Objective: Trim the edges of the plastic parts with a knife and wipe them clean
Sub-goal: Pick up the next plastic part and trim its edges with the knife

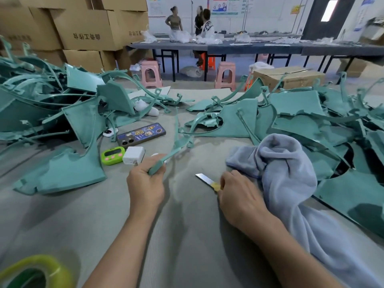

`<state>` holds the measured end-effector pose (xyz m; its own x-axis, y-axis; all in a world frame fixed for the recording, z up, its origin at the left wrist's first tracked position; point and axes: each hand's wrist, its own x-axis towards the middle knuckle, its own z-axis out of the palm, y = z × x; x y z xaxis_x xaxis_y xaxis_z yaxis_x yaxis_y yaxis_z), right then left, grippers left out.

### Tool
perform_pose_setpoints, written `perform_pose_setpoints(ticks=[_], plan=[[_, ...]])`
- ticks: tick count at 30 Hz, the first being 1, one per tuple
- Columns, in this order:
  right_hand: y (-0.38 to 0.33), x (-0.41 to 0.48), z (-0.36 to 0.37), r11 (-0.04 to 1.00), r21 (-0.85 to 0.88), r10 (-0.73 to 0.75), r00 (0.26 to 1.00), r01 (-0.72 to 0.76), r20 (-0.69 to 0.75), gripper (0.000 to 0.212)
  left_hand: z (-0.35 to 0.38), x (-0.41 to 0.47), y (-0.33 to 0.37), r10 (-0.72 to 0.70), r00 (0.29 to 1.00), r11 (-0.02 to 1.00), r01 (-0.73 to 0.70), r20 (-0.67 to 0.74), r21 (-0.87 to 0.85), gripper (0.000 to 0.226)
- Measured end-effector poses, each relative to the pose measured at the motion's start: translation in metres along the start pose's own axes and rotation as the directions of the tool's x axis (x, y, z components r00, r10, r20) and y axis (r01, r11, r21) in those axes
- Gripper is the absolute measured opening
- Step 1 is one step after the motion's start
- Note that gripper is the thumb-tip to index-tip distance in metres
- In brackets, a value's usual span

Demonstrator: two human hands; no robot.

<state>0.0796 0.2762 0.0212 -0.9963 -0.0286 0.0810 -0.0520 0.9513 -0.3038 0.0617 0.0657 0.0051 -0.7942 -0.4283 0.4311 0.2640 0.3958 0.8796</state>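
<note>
Here, a thin, curved teal plastic part (176, 147) is rising off the grey table surface (187, 235) in the middle of the view, its matte strip bending up and away from the person. The left hand (145, 183) is gripping its thicker near end, fingers curled round it, so that end is partly hiding inside the fist. Just to the right, the right hand (239, 196) is pinching a knife (204, 178). Its bare steel blade is pointing left, low over the table, and its yellowish handle is mostly disappearing under the fingers. A pale blue cloth (291, 173) is lying crumpled beside that hand and running out of view at the lower right. Heaps of matching teal parts are lying in a left pile (62, 113) and a right pile (301, 113). A phone (141, 134), a green timer (113, 155) and a white charger (133, 155) are sitting near the left hand. A yellow-green tape roll (31, 273) is getting cut off at the bottom left corner.
</note>
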Motion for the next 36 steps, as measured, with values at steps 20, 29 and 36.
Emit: perform_pose_setpoints(ticks=[20, 29, 36], plan=[[0.025, 0.003, -0.008, 0.762, 0.647, 0.129, 0.982, -0.011, -0.135, 0.023, -0.005, -0.013, 0.002, 0.085, 0.991, 0.99, -0.097, 0.108, 0.105, 0.063], [0.006, -0.012, -0.015, 0.434, 0.871, -0.278, 0.954, 0.231, -0.115, 0.018, -0.006, -0.017, 0.003, 0.19, 0.965, 0.967, -0.215, 0.179, 0.134, 0.041], [0.004, -0.014, -0.015, 0.495, 0.841, -0.231, 0.966, 0.217, -0.113, 0.024, -0.008, -0.019, 0.006, 0.249, 0.956, 0.96, -0.264, 0.156, 0.088, 0.042]])
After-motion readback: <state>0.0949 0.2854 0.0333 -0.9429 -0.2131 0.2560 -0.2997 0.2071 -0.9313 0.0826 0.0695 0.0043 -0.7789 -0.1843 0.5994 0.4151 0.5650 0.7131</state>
